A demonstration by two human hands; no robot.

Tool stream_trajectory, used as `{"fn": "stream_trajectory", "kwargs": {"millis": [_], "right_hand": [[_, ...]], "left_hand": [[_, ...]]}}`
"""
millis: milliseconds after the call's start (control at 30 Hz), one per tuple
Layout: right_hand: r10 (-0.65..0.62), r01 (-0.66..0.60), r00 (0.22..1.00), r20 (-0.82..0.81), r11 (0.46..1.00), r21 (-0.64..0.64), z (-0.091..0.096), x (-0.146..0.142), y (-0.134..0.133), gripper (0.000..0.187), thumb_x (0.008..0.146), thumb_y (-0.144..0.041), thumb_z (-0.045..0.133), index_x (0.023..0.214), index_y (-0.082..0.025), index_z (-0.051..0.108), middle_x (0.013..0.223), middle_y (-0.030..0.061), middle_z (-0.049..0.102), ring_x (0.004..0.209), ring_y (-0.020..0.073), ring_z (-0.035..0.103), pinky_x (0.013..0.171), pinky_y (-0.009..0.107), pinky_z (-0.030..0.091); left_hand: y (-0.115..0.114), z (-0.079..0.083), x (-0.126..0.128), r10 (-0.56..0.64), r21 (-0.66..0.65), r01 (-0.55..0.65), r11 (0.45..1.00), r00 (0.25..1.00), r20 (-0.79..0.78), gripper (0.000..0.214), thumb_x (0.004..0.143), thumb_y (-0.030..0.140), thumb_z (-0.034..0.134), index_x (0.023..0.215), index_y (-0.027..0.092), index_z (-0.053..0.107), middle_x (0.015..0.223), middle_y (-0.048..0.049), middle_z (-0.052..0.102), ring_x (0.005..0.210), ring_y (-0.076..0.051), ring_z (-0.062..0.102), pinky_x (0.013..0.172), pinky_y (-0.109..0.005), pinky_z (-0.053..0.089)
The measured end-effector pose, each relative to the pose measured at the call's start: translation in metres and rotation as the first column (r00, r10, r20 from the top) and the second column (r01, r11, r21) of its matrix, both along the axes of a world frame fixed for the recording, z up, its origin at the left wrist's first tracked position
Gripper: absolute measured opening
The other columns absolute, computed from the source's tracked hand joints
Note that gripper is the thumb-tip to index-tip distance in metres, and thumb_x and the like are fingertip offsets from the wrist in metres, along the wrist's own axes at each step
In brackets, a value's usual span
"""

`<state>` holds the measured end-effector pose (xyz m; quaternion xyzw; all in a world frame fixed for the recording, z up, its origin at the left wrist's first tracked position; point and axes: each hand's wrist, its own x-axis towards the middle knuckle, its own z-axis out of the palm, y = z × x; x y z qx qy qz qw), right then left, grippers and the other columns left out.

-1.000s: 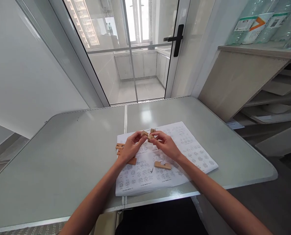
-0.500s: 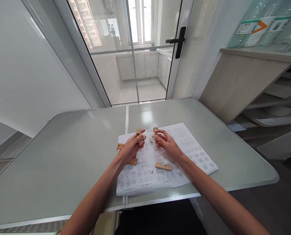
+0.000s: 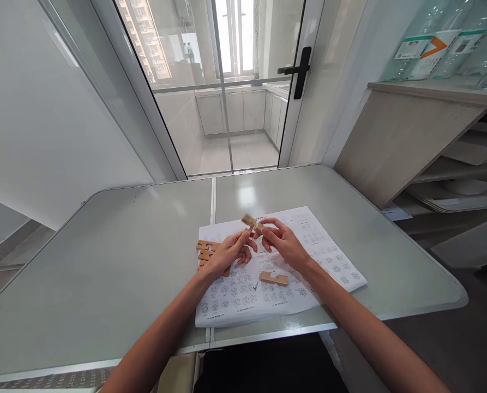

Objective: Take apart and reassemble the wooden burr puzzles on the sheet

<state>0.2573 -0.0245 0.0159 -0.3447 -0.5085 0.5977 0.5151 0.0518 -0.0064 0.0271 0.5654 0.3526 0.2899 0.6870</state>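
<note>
Right hand (image 3: 283,240), head view: thumb and fingers closed on a notched wooden block (image 3: 250,220), which I note held tilted above the sheet (image 3: 320,267), its far end pointing up and toward the left. Left hand (image 3: 230,252): half curled, thumb and forefinger drawn together at the block's lower left side. I cannot tell whether it grips this block, a second piece or merely touches; the fingertips overlap the wood there.

I find the printed sheet lying between the middle and the front edge of the table (image 3: 145,262), its left side crossing the seam (image 3: 212,202). A loose block (image 3: 274,279), notch facing the far edge, lies on the sheet toward the table's front edge, apart from both hands. Orange slats (image 3: 204,255) with dark marks lie across the sheet's left margin, partly hidden by the left hand.

I record a glass door (image 3: 243,147) beyond the table's far edge, and bottles (image 3: 435,57) on a shelf (image 3: 427,90) beyond its right edge.
</note>
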Motion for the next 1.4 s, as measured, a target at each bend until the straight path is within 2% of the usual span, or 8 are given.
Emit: {"fn": "stream_trajectory", "kwargs": {"millis": [133, 300, 467, 633, 833, 1033, 1167, 1400], "right_hand": [[-0.027, 0.023, 0.998, 0.058, 0.998, 0.065, 0.000, -0.006, -0.002, 0.035, 0.095, -0.053, 0.070, 0.113, -0.024, 0.063, 0.070, -0.0045, 0.064, 0.059, 0.0133, 0.054, 0.061, 0.030, 0.047], [-0.140, 0.131, 0.987, 0.078, 0.985, 0.116, -0.005, -0.013, -0.002, 0.035, 0.092, -0.054, 0.073, 0.106, -0.024, 0.062, 0.086, 0.0006, 0.070, 0.064, 0.0146, 0.061, 0.059, 0.031, 0.051], [-0.301, 0.247, 0.929, 0.216, 0.937, 0.247, -0.005, -0.014, -0.005, 0.033, 0.091, -0.053, 0.074, 0.099, -0.024, 0.060, 0.089, 0.0028, 0.073, 0.069, 0.0173, 0.068, 0.063, 0.033, 0.056], [-0.406, 0.295, 0.866, 0.293, 0.886, 0.358, -0.005, -0.015, -0.010, 0.031, 0.094, -0.053, 0.071, 0.099, -0.024, 0.060, 0.082, 0.0026, 0.073, 0.070, 0.0202, 0.071, 0.065, 0.035, 0.059], [-0.481, 0.296, 0.802, 0.355, 0.835, 0.465, -0.002, -0.017, -0.014, 0.022, 0.097, -0.046, 0.067, 0.107, -0.026, 0.066, 0.088, 0.0032, 0.075, 0.069, 0.0203, 0.071, 0.066, 0.035, 0.058], [-0.556, 0.337, 0.759, 0.339, 0.781, 0.526, -0.003, -0.022, -0.016, 0.023, 0.098, -0.049, 0.065, 0.104, -0.027, 0.069, 0.079, 0.0025, 0.071, 0.065, 0.0207, 0.066, 0.069, 0.038, 0.058], [-0.556, 0.320, 0.761, 0.334, 0.771, 0.551, -0.007, -0.020, -0.017, 0.017, 0.099, -0.043, 0.065, 0.103, -0.028, 0.068, 0.082, 0.0027, 0.070, 0.066, 0.0202, 0.065, 0.068, 0.038, 0.057], [-0.576, 0.288, 0.741, 0.344, 0.736, 0.613, -0.007, -0.016, -0.018, 0.009, 0.100, -0.036, 0.062, 0.104, -0.027, 0.065, 0.093, 0.0046, 0.072, 0.067, 0.0193, 0.064, 0.067, 0.038, 0.057]], "left_hand": [[-0.003, 0.004, 0.001, -0.001, 0.059, 0.000, 0.998, 1.000, 0.013, 0.053, 0.098, 0.067, 0.054, 0.093, 0.015, 0.062, 0.082, -0.0026, 0.061, 0.059, -0.009, 0.046, 0.055, -0.026, 0.034], [-0.007, 0.006, 0.003, 0.065, 0.114, -0.066, 0.991, 0.998, 0.012, 0.047, 0.101, 0.063, 0.054, 0.104, 0.017, 0.059, 0.089, -0.0032, 0.060, 0.064, -0.010, 0.049, 0.057, -0.026, 0.038], [-0.008, 0.007, 0.006, 0.079, 0.239, -0.072, 0.968, 0.997, -0.017, 0.044, 0.103, 0.061, 0.051, 0.102, 0.017, 0.055, 0.086, -0.0024, 0.060, 0.066, -0.011, 0.049, 0.063, -0.027, 0.043], [-0.009, 0.006, 0.006, 0.109, 0.310, -0.088, 0.947, 0.993, -0.051, 0.044, 0.105, 0.060, 0.046, 0.101, 0.017, 0.056, 0.087, -0.0026, 0.062, 0.066, -0.011, 0.051, 0.066, -0.028, 0.045], [-0.011, 0.008, 0.007, 0.180, 0.355, -0.145, 0.923, 0.981, -0.066, 0.043, 0.104, 0.059, 0.049, 0.092, 0.018, 0.056, 0.086, -0.0025, 0.062, 0.067, -0.012, 0.049, 0.067, -0.027, 0.043], [-0.016, 0.012, 0.012, 0.233, 0.357, -0.198, 0.913, 0.971, -0.057, 0.046, 0.103, 0.063, 0.048, 0.095, 0.018, 0.059, 0.086, -0.0028, 0.063, 0.065, -0.012, 0.048, 0.065, -0.027, 0.041], [-0.016, 0.009, 0.012, 0.230, 0.349, -0.200, 0.915, 0.972, -0.046, 0.048, 0.103, 0.063, 0.049, 0.096, 0.017, 0.064, 0.086, -0.0035, 0.064, 0.065, -0.012, 0.048, 0.066, -0.027, 0.041], [-0.018, 0.008, 0.014, 0.216, 0.269, -0.210, 0.940, 0.976, 0.007, 0.045, 0.102, 0.060, 0.053, 0.099, 0.017, 0.068, 0.076, 0.0001, 0.057, 0.065, -0.012, 0.047, 0.067, -0.027, 0.042]]}}
